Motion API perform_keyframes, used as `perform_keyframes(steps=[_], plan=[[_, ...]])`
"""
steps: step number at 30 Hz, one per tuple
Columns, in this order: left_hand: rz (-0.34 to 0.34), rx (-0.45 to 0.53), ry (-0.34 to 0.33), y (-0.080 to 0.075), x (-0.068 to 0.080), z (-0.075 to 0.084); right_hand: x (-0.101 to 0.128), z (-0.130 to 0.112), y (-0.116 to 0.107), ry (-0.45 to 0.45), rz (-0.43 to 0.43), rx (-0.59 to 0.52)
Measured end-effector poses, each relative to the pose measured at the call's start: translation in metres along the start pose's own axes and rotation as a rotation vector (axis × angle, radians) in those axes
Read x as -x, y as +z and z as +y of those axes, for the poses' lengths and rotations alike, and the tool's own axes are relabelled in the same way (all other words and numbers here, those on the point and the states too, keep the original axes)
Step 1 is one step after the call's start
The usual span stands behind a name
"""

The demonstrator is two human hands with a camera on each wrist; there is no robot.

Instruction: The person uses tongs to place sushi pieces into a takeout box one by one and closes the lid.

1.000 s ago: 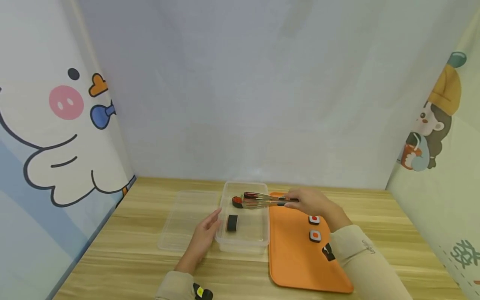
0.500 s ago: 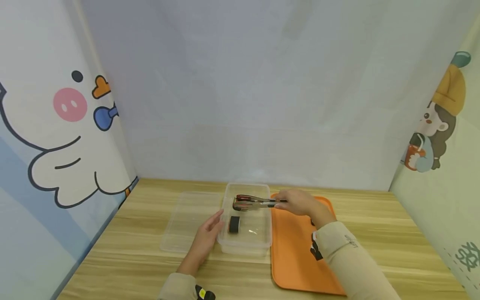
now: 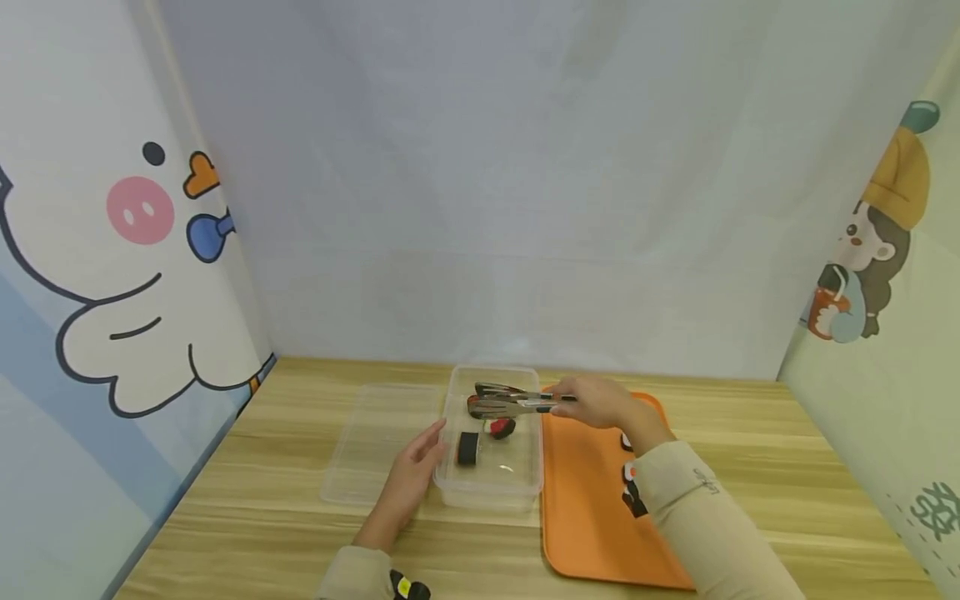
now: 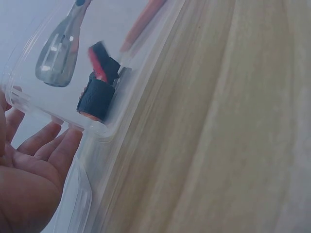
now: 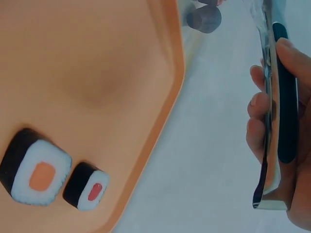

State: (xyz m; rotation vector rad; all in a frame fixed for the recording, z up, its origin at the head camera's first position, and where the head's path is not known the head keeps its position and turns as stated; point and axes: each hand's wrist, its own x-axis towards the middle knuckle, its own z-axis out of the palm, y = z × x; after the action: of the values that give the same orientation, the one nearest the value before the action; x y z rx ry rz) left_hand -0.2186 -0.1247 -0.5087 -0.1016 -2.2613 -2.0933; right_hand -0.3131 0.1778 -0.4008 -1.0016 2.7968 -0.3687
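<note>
My right hand grips metal tongs by their dark handle, the heads spread over the clear plastic box. In the right wrist view, the fingers wrap the tongs. Below the heads lies a red-topped toy sushi piece. A dark toy sushi roll sits nearer the box's front left, and another round red-topped piece is partly behind the tongs. My left hand rests its fingers against the box's left side; the left wrist view shows these fingers extended at the rim.
Right of the box lies an orange tray bearing toy sushi rolls, partly covered by the right sleeve in the head view. A clear flat lid lies on the wooden table to the left. A pale curtain hangs behind.
The tongs moved left over the box, then spread and lifted slightly. A red-topped piece now shows below their heads in the box. My left hand stays at the box's side.
</note>
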Motion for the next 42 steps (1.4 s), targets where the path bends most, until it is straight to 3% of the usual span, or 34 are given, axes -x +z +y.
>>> perform_keyframes(steps=[7, 14, 28, 31, 38, 42], plan=[[0.001, -0.009, -0.008, 0.0, 0.001, 0.002, 0.012, 0.004, -0.01, 0.002, 0.024, -0.034], [0.002, 0.002, -0.002, 0.0, -0.001, 0.0, 0.038, 0.013, -0.026, 0.023, 0.029, -0.1], [0.002, -0.002, -0.004, -0.001, -0.001, 0.001, 0.106, 0.052, -0.043, 0.055, 0.109, -0.033], [-0.001, -0.002, -0.01, -0.002, 0.001, 0.005, 0.116, 0.057, -0.043, 0.066, 0.108, -0.035], [-0.012, -0.02, -0.004, -0.001, 0.015, 0.036, 0.135, 0.069, -0.039, 0.095, 0.079, -0.042], [-0.007, -0.029, 0.0, 0.001, 0.018, 0.041, 0.147, 0.082, -0.031, 0.121, 0.052, -0.035]])
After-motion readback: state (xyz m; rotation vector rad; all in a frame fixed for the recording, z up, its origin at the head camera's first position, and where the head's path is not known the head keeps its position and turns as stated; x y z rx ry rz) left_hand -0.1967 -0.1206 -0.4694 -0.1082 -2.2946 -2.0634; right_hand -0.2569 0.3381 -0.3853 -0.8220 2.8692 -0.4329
